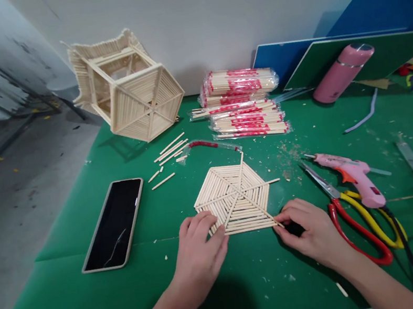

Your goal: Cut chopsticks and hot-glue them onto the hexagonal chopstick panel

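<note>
A flat hexagonal panel of thin wooden sticks (pixel 234 197) lies on the green table, with spokes meeting at its middle and some spoke ends jutting past the rim. My left hand (pixel 201 246) holds the panel's lower left corner, fingers bent over the edge and thumb at the bottom row of sticks. At the lower right corner, my right hand (pixel 308 232) pinches the end of a spoke and bottom stick between thumb and forefinger. The fingertips partly hide both corners. Just above the panel lie an opened wrapper (pixel 213 145) and several loose cut sticks (pixel 171 150).
A lantern-like stick frame (pixel 131 90) stands at the back left, beside wrapped stick bundles (pixel 245 102). A phone (pixel 115 226) lies left. On the right are red-and-yellow-handled scissors (pixel 357 224), a pink glue gun (pixel 354 174), cables (pixel 411 251) and a pink bottle (pixel 344 71).
</note>
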A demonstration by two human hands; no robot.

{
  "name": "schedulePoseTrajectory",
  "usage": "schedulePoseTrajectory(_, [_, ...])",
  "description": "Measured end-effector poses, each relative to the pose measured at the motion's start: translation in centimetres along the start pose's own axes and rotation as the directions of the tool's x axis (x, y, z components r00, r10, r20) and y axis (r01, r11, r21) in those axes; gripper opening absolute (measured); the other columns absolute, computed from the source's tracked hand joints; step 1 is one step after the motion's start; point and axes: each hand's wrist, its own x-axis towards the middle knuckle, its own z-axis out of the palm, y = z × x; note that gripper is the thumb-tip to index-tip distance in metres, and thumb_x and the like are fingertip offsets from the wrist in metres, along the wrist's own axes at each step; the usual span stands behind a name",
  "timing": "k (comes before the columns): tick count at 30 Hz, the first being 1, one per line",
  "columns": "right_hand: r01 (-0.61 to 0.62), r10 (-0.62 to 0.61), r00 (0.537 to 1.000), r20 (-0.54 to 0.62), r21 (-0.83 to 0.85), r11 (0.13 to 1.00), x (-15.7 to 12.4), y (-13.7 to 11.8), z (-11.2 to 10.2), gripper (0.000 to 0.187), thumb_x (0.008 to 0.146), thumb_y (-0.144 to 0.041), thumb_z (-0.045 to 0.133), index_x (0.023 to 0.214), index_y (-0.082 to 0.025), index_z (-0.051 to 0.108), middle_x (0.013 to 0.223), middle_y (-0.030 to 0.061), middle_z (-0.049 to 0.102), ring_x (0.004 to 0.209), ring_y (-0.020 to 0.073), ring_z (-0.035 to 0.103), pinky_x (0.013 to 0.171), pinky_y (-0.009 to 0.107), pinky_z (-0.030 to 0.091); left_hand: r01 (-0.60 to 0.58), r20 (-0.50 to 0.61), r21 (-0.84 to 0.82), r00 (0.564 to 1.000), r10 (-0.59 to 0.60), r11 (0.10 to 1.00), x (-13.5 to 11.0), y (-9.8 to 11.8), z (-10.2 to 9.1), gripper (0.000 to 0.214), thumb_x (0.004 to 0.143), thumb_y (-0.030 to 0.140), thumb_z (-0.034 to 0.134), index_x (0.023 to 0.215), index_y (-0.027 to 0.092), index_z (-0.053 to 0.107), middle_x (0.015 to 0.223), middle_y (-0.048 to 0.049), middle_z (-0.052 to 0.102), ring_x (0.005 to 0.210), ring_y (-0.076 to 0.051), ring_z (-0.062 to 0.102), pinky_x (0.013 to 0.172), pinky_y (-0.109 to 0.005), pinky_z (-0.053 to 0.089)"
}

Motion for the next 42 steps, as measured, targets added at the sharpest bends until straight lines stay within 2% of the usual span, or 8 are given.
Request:
schedulePoseTrajectory(12, [0.003, -0.004, 1.000, -0.001, -0.007, 1.000, 0.05, -0.02, 0.01, 0.009, 0.074, -0.018, 0.054, 0.078, -0.019, 0.062, 0.065, 0.0018, 0.057, 0.062, 0.0143, 0.051, 0.057, 0.028, 0.039, 0.038, -0.020, 0.006, 0.999, -0.038, 0.999, 0.00, 0.07, 0.30, 0.013, 0.079, 0.016, 0.049, 0.075, 0.018, 0.061, 0.085, -0.0063, 0.061, 0.090, -0.024, 0.056, 0.076, -0.043, 0.039])
schedulePoseTrajectory(17, [0.006, -0.006, 1.000, 0.003, -0.010, 1.000, 0.17, -0.06, -0.04, 0.009, 0.075, -0.019, 0.053, 0.077, -0.020, 0.062, 0.065, 0.0015, 0.057, 0.062, 0.0139, 0.052, 0.057, 0.027, 0.040, 0.044, -0.028, 0.013, 0.999, -0.044, 0.999, 0.21, 0.24, -0.01, 0.014, 0.079, 0.016, 0.048, 0.076, 0.018, 0.061, 0.085, -0.0059, 0.062, 0.090, -0.022, 0.056, 0.078, -0.040, 0.040])
schedulePoseTrajectory(22, [0.009, -0.009, 1.000, 0.002, -0.001, 1.000, 0.24, -0.04, 0.04, 0.009, 0.075, -0.018, 0.053, 0.078, -0.019, 0.061, 0.065, 0.0018, 0.057, 0.061, 0.0140, 0.052, 0.056, 0.028, 0.040, 0.044, -0.064, -0.028, 0.997, -0.046, 0.999, 0.38, 0.32, -0.23, 0.012, 0.079, 0.015, 0.049, 0.077, 0.019, 0.060, 0.086, -0.0054, 0.062, 0.091, -0.020, 0.056, 0.079, -0.039, 0.040])
schedulePoseTrajectory(29, [0.005, -0.006, 1.000, 0.016, 0.010, 1.000, 0.13, 0.08, 0.13, 0.007, 0.075, -0.017, 0.054, 0.078, -0.019, 0.060, 0.065, 0.0023, 0.057, 0.061, 0.0146, 0.050, 0.055, 0.029, 0.039, 0.102, -0.025, -0.082, 0.994, -0.105, 0.991, 0.36, 0.31, -0.23, 0.013, 0.080, 0.017, 0.048, 0.078, 0.021, 0.059, 0.088, -0.0034, 0.062, 0.094, -0.020, 0.055, 0.084, -0.041, 0.035])
schedulePoseTrajectory(36, [0.013, -0.013, 1.000, 0.022, 0.020, 1.000, 0.25, 0.04, 0.09, 0.008, 0.075, -0.016, 0.054, 0.079, -0.019, 0.060, 0.065, 0.0019, 0.056, 0.061, 0.0142, 0.051, 0.055, 0.028, 0.040, 0.118, -0.055, -0.118, 0.991, -0.125, 0.986, -0.20, 0.21, 0.37, 0.014, 0.082, 0.017, 0.047, 0.080, 0.021, 0.059, 0.090, -0.0030, 0.062, 0.097, -0.020, 0.053, 0.089, -0.042, 0.032])
schedulePoseTrajectory(42, [0.004, -0.004, 1.000, 0.017, 0.012, 1.000, 0.24, 0.08, 0.15, 0.008, 0.075, -0.017, 0.055, 0.079, -0.019, 0.061, 0.065, 0.0015, 0.057, 0.060, 0.0140, 0.052, 0.054, 0.028, 0.039, 0.095, -0.081, -0.111, 0.991, -0.104, 0.989, -0.30, 0.04, 0.61, 0.013, 0.082, 0.017, 0.047, 0.082, 0.021, 0.060, 0.091, -0.0032, 0.063, 0.098, -0.020, 0.054, 0.090, -0.042, 0.032])
